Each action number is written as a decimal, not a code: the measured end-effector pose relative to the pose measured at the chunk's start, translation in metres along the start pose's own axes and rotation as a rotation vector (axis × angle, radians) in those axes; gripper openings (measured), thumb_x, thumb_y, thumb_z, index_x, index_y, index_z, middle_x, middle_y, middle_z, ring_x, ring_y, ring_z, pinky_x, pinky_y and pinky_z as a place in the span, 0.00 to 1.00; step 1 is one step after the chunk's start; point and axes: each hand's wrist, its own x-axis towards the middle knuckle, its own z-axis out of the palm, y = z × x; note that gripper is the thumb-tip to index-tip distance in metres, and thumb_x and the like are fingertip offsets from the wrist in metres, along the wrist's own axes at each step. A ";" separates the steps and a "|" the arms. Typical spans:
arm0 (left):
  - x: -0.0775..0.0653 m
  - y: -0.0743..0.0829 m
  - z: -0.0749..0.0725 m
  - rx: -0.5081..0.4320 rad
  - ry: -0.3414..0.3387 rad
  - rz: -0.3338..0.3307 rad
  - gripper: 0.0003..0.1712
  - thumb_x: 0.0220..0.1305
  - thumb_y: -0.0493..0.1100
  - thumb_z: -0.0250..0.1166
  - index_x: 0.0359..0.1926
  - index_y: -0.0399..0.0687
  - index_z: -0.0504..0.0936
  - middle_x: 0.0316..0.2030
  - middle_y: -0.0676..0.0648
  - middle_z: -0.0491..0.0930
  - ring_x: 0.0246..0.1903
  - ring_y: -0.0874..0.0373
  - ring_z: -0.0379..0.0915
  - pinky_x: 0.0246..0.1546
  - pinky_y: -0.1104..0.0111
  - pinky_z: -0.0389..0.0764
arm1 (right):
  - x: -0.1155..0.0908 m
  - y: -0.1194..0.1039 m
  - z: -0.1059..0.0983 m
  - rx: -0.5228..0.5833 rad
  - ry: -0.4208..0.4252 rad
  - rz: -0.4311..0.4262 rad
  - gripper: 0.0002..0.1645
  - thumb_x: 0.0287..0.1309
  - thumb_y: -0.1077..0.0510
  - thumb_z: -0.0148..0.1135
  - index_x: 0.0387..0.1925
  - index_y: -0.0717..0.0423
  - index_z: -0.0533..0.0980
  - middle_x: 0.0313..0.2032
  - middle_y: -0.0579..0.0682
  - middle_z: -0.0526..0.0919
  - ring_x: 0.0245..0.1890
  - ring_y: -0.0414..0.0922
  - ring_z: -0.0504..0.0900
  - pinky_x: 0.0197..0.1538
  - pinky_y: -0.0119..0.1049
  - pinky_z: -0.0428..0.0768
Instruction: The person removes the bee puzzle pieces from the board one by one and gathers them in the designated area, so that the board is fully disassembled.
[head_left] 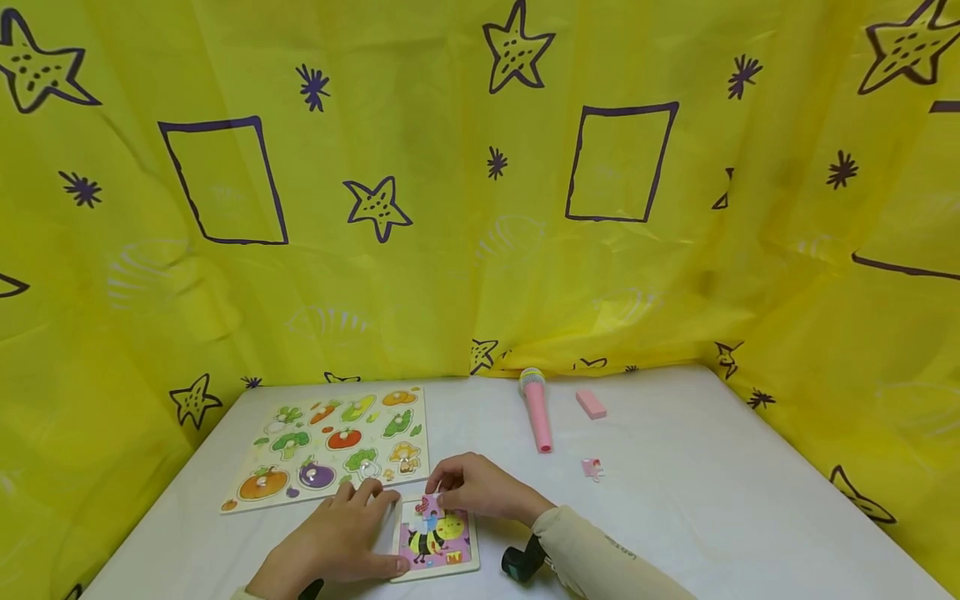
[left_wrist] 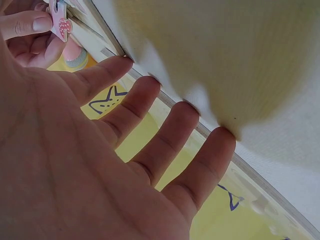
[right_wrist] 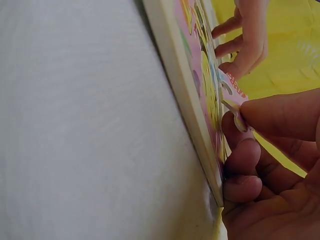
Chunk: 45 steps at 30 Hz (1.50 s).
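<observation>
A small jigsaw puzzle (head_left: 439,560) in a pale wooden frame lies on the table, showing a striped bee on pink. My right hand (head_left: 480,490) pinches a pink puzzle piece (head_left: 430,507) with a red pattern between thumb and finger, over the upper part of the puzzle. In the right wrist view that piece (right_wrist: 234,87) is tilted above the picture. My left hand (head_left: 337,537) is at the frame's left side, its thumb at the lower left corner. The left wrist view shows the left hand's fingers (left_wrist: 172,130) spread and slightly bent, fingertips down at the white surface.
Behind the left hand lies a wooden vegetable peg board (head_left: 337,446). Farther right are a pink toy microphone (head_left: 537,412), a pink block (head_left: 591,404) and a loose puzzle piece (head_left: 592,468) on the white table (head_left: 675,517). A yellow patterned curtain (head_left: 420,283) surrounds the table's back and sides.
</observation>
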 end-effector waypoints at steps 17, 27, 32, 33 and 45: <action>-0.001 -0.001 0.001 -0.011 0.007 0.012 0.53 0.52 0.75 0.78 0.67 0.45 0.78 0.60 0.43 0.74 0.56 0.38 0.70 0.61 0.35 0.72 | -0.004 -0.002 -0.003 0.100 0.028 0.021 0.07 0.64 0.71 0.66 0.42 0.60 0.85 0.31 0.48 0.82 0.26 0.41 0.77 0.32 0.30 0.76; 0.000 -0.002 0.001 -0.023 -0.002 0.013 0.52 0.53 0.75 0.77 0.68 0.45 0.78 0.61 0.43 0.73 0.57 0.38 0.70 0.61 0.35 0.72 | -0.016 0.008 -0.021 0.029 0.072 0.011 0.07 0.65 0.67 0.67 0.43 0.58 0.86 0.35 0.48 0.83 0.36 0.43 0.77 0.40 0.33 0.76; 0.000 -0.003 0.001 -0.021 -0.005 0.012 0.51 0.53 0.73 0.78 0.68 0.46 0.78 0.62 0.43 0.73 0.57 0.37 0.70 0.62 0.35 0.71 | -0.030 0.014 -0.042 -0.006 0.105 0.003 0.09 0.65 0.67 0.66 0.44 0.58 0.86 0.38 0.50 0.84 0.38 0.45 0.77 0.42 0.35 0.76; 0.001 -0.003 0.001 -0.021 -0.005 0.012 0.51 0.53 0.73 0.78 0.68 0.46 0.78 0.62 0.43 0.73 0.56 0.37 0.70 0.62 0.35 0.71 | -0.034 0.015 -0.048 -0.012 0.116 0.004 0.09 0.65 0.67 0.66 0.44 0.58 0.87 0.39 0.50 0.84 0.39 0.45 0.77 0.42 0.35 0.76; -0.001 -0.006 0.003 -0.051 0.013 0.049 0.52 0.54 0.73 0.78 0.68 0.43 0.78 0.63 0.39 0.73 0.57 0.36 0.69 0.60 0.34 0.72 | -0.090 0.036 -0.125 -0.047 0.230 0.043 0.08 0.68 0.67 0.65 0.46 0.64 0.84 0.38 0.52 0.84 0.35 0.47 0.77 0.37 0.35 0.77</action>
